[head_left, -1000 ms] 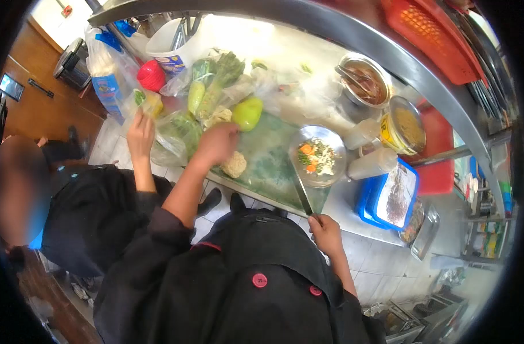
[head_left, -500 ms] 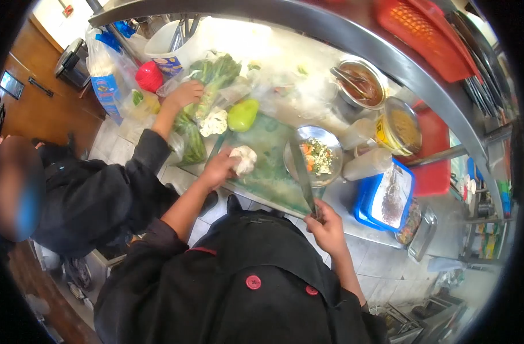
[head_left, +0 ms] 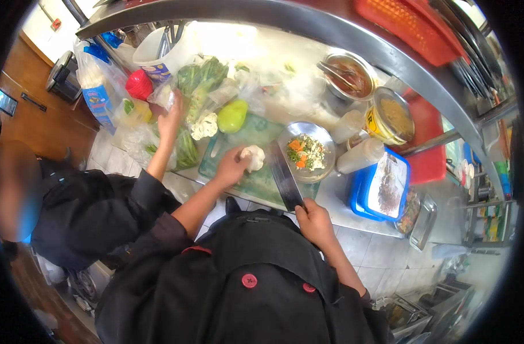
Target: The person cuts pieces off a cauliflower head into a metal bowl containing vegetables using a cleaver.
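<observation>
My left hand (head_left: 232, 167) is closed round a white, lobed garlic bulb (head_left: 253, 158), held over the green cutting board (head_left: 256, 186). In my right hand (head_left: 315, 222) is the handle of a broad-bladed kitchen knife (head_left: 285, 180). Its blade points away from me, across the board's right part and beside the metal bowl (head_left: 329, 163). Chopped vegetables (head_left: 308, 152), orange, green and white, lie in that bowl. A green pear-shaped vegetable (head_left: 233, 117) and a piece of cauliflower (head_left: 204, 126) rest at the board's far left.
At my left, a co-worker's hand (head_left: 170, 117) holds a small plastic bag near leafy greens (head_left: 202, 77). To the right stand squeeze bottles (head_left: 360, 157), a blue tub (head_left: 382, 189), a yellow-labelled tub (head_left: 390, 117) and a bowl of sauce (head_left: 348, 77). A metal shelf edge (head_left: 285, 20) crosses above.
The knife has swung left, away from over the bowl, with its blade turned flatter to view. My left hand still holds the garlic bulb. The co-worker's hand has left the greens and lifted a bag.
</observation>
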`<state>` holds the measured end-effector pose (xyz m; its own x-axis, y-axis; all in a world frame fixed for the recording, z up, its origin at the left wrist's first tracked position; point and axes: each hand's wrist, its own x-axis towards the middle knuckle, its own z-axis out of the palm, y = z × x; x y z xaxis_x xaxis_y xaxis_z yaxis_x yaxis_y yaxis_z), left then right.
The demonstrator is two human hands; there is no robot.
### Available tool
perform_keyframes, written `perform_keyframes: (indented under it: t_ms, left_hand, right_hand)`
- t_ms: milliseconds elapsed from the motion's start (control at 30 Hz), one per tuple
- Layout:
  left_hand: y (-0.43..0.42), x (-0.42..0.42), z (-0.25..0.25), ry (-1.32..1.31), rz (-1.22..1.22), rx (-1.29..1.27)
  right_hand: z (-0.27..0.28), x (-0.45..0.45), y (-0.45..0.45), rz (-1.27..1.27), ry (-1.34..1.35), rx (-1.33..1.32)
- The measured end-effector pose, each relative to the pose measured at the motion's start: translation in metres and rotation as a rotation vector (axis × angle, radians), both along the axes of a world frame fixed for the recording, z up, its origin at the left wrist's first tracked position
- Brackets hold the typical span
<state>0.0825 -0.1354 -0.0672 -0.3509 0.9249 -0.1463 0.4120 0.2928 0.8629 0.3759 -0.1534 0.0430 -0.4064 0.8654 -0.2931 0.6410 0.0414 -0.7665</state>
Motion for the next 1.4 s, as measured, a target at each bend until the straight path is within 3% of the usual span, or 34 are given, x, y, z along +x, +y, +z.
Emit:
perform_keyframes:
  t_ms: [133, 200, 333, 433, 500, 600, 800, 933, 1000, 1033, 1100, 1133, 1200, 1333, 1400]
  left_hand:
    - [0.001, -0.017, -0.013, -0.048, -0.003, 0.023]
    - [0.001, -0.019, 0.013, 0.076, -0.180, 0.004]
    - [0.002, -0.014, 0.017, 0.033, -0.178, -0.005]
    - [-0.002, 0.005, 0.019, 0.019, -0.013, 0.100]
    - [-0.002, 0.016, 0.015, 0.131, 0.092, 0.185]
    - [-0.005, 0.022, 0.020, 0.272, -0.040, 0.269]
    - [-0.007, 0.035, 0.016, 0.380, -0.060, 0.425]
    - [-0.004, 0.042, 0.000, 0.221, -0.038, 0.429]
    - [-0.003, 0.039, 0.000, 0.105, 0.015, 0.197]
    - [-0.002, 0.034, 0.001, 0.103, 0.014, 0.196]
    - [0.002, 0.023, 0.014, 0.114, -0.074, 0.032]
    - [0.003, 0.018, 0.016, 0.114, -0.075, 0.027]
    - [0.009, 0.007, 0.018, 0.329, -0.257, 0.275]
    - [0.030, -0.010, 0.024, 0.445, -0.506, 0.276]
    - [0.036, -0.010, 0.042, 0.574, -0.662, 0.124]
  right_hand:
    - [0.004, 0.000, -0.002, 0.032, -0.034, -0.014]
    - [0.007, -0.003, -0.003, 0.042, -0.048, -0.029]
    - [0.012, -0.007, -0.003, 0.053, -0.082, -0.043]
    - [0.015, -0.008, -0.003, 0.052, -0.092, -0.040]
    - [0.015, -0.008, -0.004, 0.049, -0.076, -0.037]
    - [0.015, -0.008, -0.005, 0.045, -0.088, -0.034]
    - [0.023, -0.011, -0.015, 0.000, -0.176, 0.025]
    - [0.025, -0.008, -0.020, -0.006, -0.219, 0.073]
    - [0.023, -0.005, -0.019, -0.039, -0.188, 0.066]
    - [0.024, -0.002, -0.018, -0.040, -0.190, 0.065]
    - [0.027, 0.002, -0.016, -0.071, -0.155, -0.039]
    - [0.026, 0.005, -0.016, -0.072, -0.155, -0.044]
    - [0.022, 0.007, -0.015, -0.054, -0.123, -0.173]
    - [0.015, 0.006, -0.014, -0.011, -0.151, -0.111]
    - [0.015, 0.005, -0.013, 0.003, -0.163, -0.121]
